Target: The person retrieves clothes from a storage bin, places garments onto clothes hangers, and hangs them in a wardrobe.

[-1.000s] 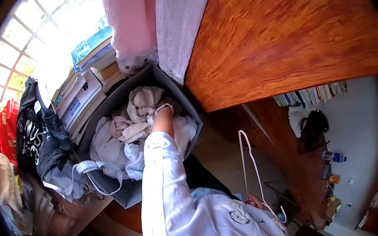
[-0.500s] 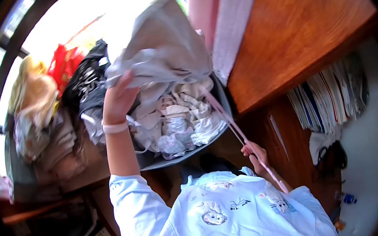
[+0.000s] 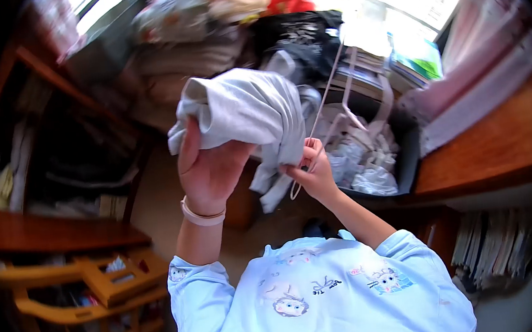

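Palm and thumb of the left hand (image 3: 218, 171) spread beneath grey cloth (image 3: 247, 106), fingers hidden under folds. Already clear of the storage box (image 3: 410, 154), so hanging loose between both hands, apart from the jumbled clothes (image 3: 373, 181). Just right, slim hanger (image 3: 325, 96) pinched in the right hand (image 3: 320, 172), thumb apparently touching the cloth's blurred edge. Box beyond that hand, farther right.
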